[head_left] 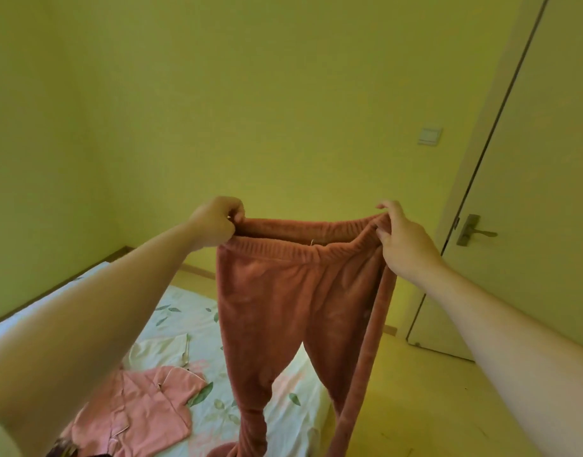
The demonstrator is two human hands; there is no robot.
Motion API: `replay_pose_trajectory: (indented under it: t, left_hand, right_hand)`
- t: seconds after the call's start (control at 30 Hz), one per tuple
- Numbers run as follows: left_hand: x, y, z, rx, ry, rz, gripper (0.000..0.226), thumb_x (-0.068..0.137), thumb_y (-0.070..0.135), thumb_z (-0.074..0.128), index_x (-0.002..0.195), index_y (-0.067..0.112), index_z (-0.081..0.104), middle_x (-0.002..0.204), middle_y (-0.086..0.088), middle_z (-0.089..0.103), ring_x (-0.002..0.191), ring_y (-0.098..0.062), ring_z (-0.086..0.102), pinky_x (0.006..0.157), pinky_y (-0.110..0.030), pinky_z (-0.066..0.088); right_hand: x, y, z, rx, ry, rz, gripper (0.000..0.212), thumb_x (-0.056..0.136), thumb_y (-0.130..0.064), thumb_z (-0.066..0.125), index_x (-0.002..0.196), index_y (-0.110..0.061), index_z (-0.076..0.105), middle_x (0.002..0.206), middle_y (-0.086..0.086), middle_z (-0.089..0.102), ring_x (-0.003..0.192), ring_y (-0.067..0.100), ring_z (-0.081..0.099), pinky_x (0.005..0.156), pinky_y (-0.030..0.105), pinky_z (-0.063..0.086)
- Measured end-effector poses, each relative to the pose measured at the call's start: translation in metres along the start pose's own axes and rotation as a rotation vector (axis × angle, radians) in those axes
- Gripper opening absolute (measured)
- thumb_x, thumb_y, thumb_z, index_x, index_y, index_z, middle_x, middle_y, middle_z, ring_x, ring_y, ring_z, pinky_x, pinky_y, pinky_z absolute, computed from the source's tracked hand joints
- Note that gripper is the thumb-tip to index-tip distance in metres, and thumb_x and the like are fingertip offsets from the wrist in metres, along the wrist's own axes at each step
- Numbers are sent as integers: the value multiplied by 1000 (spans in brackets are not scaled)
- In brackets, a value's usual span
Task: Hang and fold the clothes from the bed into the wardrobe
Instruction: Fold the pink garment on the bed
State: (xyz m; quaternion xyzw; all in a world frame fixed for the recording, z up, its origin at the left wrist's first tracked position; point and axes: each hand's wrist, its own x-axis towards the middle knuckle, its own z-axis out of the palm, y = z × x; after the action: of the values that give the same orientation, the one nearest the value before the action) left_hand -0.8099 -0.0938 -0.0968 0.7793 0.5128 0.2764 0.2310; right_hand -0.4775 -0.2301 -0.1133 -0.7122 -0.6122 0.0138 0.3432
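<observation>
You held the rust-pink fleece trousers (pixel 283 291) up by the waistband, your left hand (pixel 217 222) gripping one end and your right hand (pixel 402 239) pinching the other, their legs hanging over the bed (pixel 283 407) beside a pink garment (pixel 145 410).

No readable text or labels, seemingly.

home bedroom: bed (pixel 293 413), door (pixel 527 179)
</observation>
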Motion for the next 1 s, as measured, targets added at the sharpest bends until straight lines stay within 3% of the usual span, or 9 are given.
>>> replay_pose_trajectory:
  t: [0.13,0.2,0.33,0.43,0.63,0.73,0.87,0.93,1.0]
  left_hand:
    - [8,25,-27,18,86,36,39,63,-7,33,59,17,64,86,9,76,88,-23,70,75,-40,61]
    - [11,33,-37,15,152,13,43,63,-8,36,61,17,69,88,4,77,88,-26,72,76,-45,62]
    - [15,47,-43,-133,210,-80,44,73,-21,38,61,8,68,96,-10,74,85,-29,71,63,-38,64]
    - [17,54,-48,-223,228,-97,45,76,-21,36,60,5,67,94,-14,74,80,-32,73,66,-38,65]
    - [22,77,-59,-289,358,-104,48,79,-13,31,67,7,73,84,-15,71,67,-37,72,69,-41,64]
    - [24,81,-66,-286,382,-94,47,76,-13,30,67,7,72,78,-16,70,63,-35,72,66,-38,64]
    - [22,91,-69,-188,358,-43,48,73,-14,30,67,10,72,71,-14,69,59,-26,68,48,-20,56]
    - [25,96,-70,-189,392,-15,49,70,-14,32,68,11,74,75,-14,72,67,-30,70,62,-30,62]
    - [29,102,-73,-174,435,28,48,70,-14,36,73,12,76,85,-11,74,77,-27,67,71,-31,59]
  right_hand:
    - [7,-3,-17,-169,-115,-191,48,104,-12,35,130,-52,42,111,-1,54,97,24,57,80,36,47]
    - [10,-8,-25,-165,-117,-203,48,101,-8,36,120,-49,51,116,-7,47,103,20,51,89,35,47]
    - [17,-24,-44,-256,-92,-203,33,90,-6,41,94,-36,55,102,-7,52,94,22,53,77,38,48]
    - [22,-33,-57,-483,-29,-165,19,85,-15,48,80,-33,49,88,-11,53,85,22,53,62,32,36]
    - [31,-46,-69,-513,-44,-76,39,86,-4,38,87,-33,65,95,-7,54,88,25,56,70,35,48]
    - [38,-47,-79,-467,-69,15,36,79,1,43,74,-24,69,86,2,63,75,27,61,61,31,50]
    - [43,-46,-88,-528,-191,40,16,82,-30,48,78,-24,63,84,0,65,77,23,63,64,32,54]
    - [47,-41,-89,-582,-148,31,33,87,-59,43,89,-30,59,91,-6,62,85,22,62,67,33,53]
    - [51,-38,-92,-571,40,31,48,89,-75,36,94,-32,57,92,-5,61,85,23,62,61,31,48]
